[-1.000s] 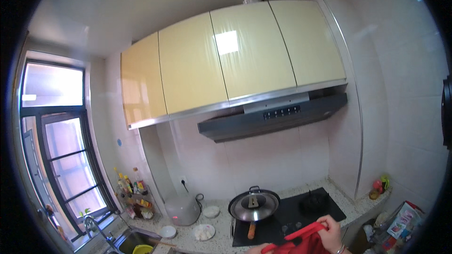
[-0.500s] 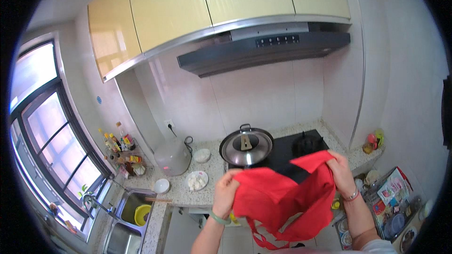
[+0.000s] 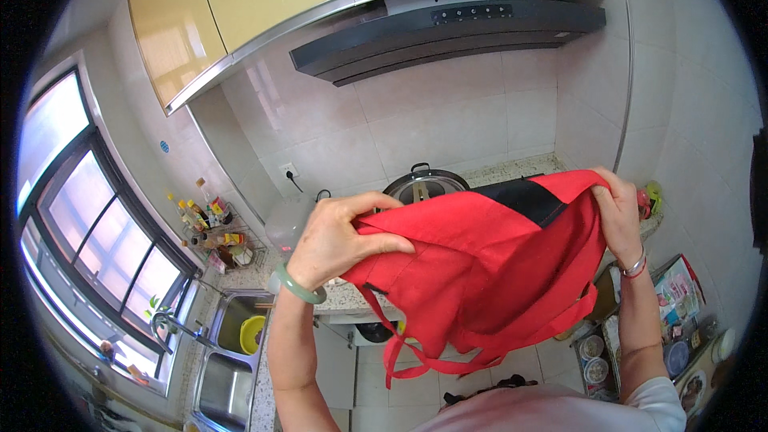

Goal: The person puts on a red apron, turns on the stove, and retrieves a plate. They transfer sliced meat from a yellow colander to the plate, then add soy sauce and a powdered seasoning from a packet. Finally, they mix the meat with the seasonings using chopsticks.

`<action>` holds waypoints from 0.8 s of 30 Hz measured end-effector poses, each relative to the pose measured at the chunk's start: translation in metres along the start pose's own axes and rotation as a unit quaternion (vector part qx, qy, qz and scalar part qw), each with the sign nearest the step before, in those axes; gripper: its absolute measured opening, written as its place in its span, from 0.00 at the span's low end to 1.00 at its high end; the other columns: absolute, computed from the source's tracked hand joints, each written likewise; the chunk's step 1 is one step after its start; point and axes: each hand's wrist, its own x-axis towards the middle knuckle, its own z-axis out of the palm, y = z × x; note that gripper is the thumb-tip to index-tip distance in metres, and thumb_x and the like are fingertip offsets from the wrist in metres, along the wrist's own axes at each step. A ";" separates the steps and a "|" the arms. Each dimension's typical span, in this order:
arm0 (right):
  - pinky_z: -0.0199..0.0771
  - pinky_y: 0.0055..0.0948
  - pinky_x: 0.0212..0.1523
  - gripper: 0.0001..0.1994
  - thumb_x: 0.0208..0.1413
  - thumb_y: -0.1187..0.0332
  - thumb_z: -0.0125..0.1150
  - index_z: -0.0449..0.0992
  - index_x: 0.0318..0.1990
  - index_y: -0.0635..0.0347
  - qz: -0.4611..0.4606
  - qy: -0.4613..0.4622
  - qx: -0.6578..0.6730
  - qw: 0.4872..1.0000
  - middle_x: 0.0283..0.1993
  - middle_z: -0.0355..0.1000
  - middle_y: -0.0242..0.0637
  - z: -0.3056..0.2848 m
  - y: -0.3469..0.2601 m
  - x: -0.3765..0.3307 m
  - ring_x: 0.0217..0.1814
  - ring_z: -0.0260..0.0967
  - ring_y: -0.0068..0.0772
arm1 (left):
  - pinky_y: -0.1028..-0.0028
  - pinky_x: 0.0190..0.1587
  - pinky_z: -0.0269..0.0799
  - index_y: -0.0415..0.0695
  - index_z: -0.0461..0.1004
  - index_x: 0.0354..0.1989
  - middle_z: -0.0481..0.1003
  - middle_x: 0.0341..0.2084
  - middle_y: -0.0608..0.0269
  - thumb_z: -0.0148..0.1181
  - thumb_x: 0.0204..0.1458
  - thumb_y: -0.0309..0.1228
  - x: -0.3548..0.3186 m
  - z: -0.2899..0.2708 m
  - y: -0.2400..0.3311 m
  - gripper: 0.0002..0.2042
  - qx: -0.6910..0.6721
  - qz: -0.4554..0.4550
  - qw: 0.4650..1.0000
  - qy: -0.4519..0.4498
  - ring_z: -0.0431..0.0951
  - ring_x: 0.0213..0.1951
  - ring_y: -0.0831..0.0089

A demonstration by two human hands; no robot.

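A red cloth apron with a black panel near its upper edge hangs spread between my two hands. Its thin red straps dangle below, on the left. At its upper left corner my left hand, a green bangle on the wrist, pinches the cloth between thumb and fingers. My right hand is closed on the upper right corner, with a bracelet on that wrist. Behind the raised cloth, the wok with its lid is partly covered, and most of the hob is hidden.
At left is a steel sink with a yellow basin. A rack of bottles stands by the window. The range hood hangs above the hob. Jars and packets fill a shelf unit at right.
Both hands have lifted the red apron higher and drawn it wider, so the black panel shows and the apron now covers much of the hob. The view has tilted down.
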 end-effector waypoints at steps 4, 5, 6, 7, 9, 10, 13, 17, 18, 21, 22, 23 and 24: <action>0.66 0.20 0.41 0.11 0.61 0.71 0.47 0.73 0.40 0.70 0.056 0.033 0.194 0.979 0.35 0.72 0.30 0.003 -0.001 0.012 0.38 0.66 0.18 | 0.76 0.29 0.68 0.40 0.76 0.29 0.73 0.20 0.59 0.60 0.39 0.21 -0.003 -0.004 -0.020 0.07 0.114 -0.042 0.985 0.122 0.74 0.24 0.71; 0.66 0.19 0.43 0.12 0.62 0.69 0.47 0.74 0.42 0.70 0.058 0.030 0.230 0.971 0.38 0.72 0.27 0.003 -0.005 0.017 0.40 0.65 0.17 | 0.74 0.28 0.67 0.41 0.76 0.29 0.72 0.20 0.59 0.60 0.39 0.21 -0.003 -0.002 -0.026 0.07 0.114 -0.039 0.980 0.160 0.74 0.24 0.72; 0.66 0.19 0.43 0.12 0.63 0.69 0.46 0.74 0.41 0.70 0.066 0.031 0.259 0.963 0.38 0.72 0.27 0.007 -0.008 0.021 0.40 0.65 0.17 | 0.73 0.26 0.66 0.42 0.76 0.29 0.71 0.19 0.59 0.59 0.40 0.21 -0.004 0.000 -0.035 0.07 0.113 -0.036 0.973 0.197 0.74 0.24 0.72; 0.65 0.19 0.43 0.12 0.63 0.69 0.46 0.74 0.41 0.70 0.074 0.032 0.288 0.954 0.39 0.72 0.27 0.012 -0.012 0.024 0.40 0.65 0.17 | 0.75 0.22 0.64 0.40 0.75 0.31 0.71 0.17 0.62 0.57 0.47 0.21 -0.003 0.004 -0.045 0.04 0.032 -0.016 0.974 0.224 0.72 0.19 0.76; 0.66 0.20 0.42 0.12 0.62 0.69 0.47 0.74 0.41 0.69 0.073 0.025 0.289 0.954 0.38 0.73 0.28 0.016 -0.009 0.030 0.40 0.66 0.17 | 0.78 0.19 0.64 0.38 0.74 0.34 0.71 0.16 0.64 0.55 0.53 0.24 -0.008 0.002 -0.036 0.04 -0.206 -0.095 0.952 0.206 0.70 0.16 0.78; 0.67 0.20 0.41 0.11 0.61 0.69 0.48 0.74 0.42 0.67 0.064 0.017 0.261 0.963 0.38 0.74 0.30 0.017 -0.001 0.033 0.39 0.67 0.17 | 0.79 0.18 0.63 0.38 0.73 0.36 0.71 0.16 0.65 0.54 0.55 0.26 -0.008 0.001 -0.028 0.05 -0.322 -0.131 0.918 0.191 0.69 0.14 0.79; 0.70 0.25 0.37 0.09 0.57 0.70 0.53 0.74 0.42 0.63 -0.018 0.044 0.054 0.997 0.35 0.76 0.38 0.028 -0.003 0.030 0.36 0.73 0.24 | 0.82 0.16 0.64 0.37 0.72 0.43 0.71 0.16 0.66 0.49 0.61 0.32 -0.006 -0.002 -0.015 0.11 -0.391 -0.096 0.900 0.166 0.67 0.11 0.80; 0.71 0.37 0.33 0.13 0.42 0.78 0.50 0.76 0.37 0.62 -0.154 0.056 -0.132 0.978 0.31 0.73 0.48 0.049 -0.023 0.011 0.34 0.73 0.50 | 0.81 0.15 0.62 0.37 0.71 0.47 0.71 0.15 0.66 0.47 0.62 0.34 0.001 -0.001 0.007 0.14 -0.423 -0.057 0.893 0.144 0.66 0.10 0.79; 0.71 0.38 0.32 0.13 0.41 0.79 0.49 0.76 0.35 0.64 -0.156 0.055 -0.103 0.981 0.30 0.72 0.50 0.048 -0.022 0.009 0.33 0.72 0.51 | 0.81 0.14 0.61 0.36 0.70 0.48 0.71 0.15 0.66 0.47 0.62 0.34 0.001 -0.003 0.011 0.14 -0.429 -0.049 0.892 0.133 0.65 0.09 0.79; 0.67 0.34 0.29 0.09 0.45 0.79 0.47 0.74 0.33 0.67 -0.132 0.097 -0.093 0.982 0.25 0.68 0.51 0.032 -0.015 0.019 0.26 0.70 0.43 | 0.82 0.18 0.61 0.38 0.75 0.43 0.70 0.16 0.68 0.50 0.61 0.35 -0.005 -0.012 0.006 0.14 -0.247 -0.074 0.956 0.140 0.66 0.14 0.83; 0.66 0.32 0.28 0.08 0.47 0.79 0.47 0.73 0.33 0.68 -0.112 0.091 -0.066 0.987 0.24 0.66 0.50 0.029 -0.017 0.019 0.25 0.68 0.38 | 0.82 0.19 0.61 0.38 0.76 0.42 0.70 0.16 0.69 0.50 0.61 0.35 -0.007 -0.012 0.000 0.13 -0.164 -0.085 0.972 0.148 0.66 0.15 0.84; 0.64 0.30 0.28 0.07 0.49 0.78 0.47 0.72 0.33 0.69 -0.091 0.086 -0.039 0.991 0.23 0.65 0.49 0.026 -0.021 0.019 0.24 0.66 0.34 | 0.81 0.21 0.61 0.39 0.78 0.39 0.71 0.17 0.70 0.53 0.58 0.32 -0.009 -0.017 0.003 0.10 -0.149 -0.118 0.973 0.133 0.66 0.17 0.86; 0.63 0.28 0.27 0.07 0.50 0.78 0.46 0.71 0.33 0.70 -0.071 0.077 -0.010 0.994 0.22 0.63 0.48 0.024 -0.025 0.018 0.23 0.63 0.30 | 0.81 0.22 0.62 0.39 0.78 0.39 0.71 0.17 0.69 0.54 0.57 0.30 -0.013 -0.019 -0.002 0.09 -0.138 -0.115 0.973 0.143 0.66 0.18 0.85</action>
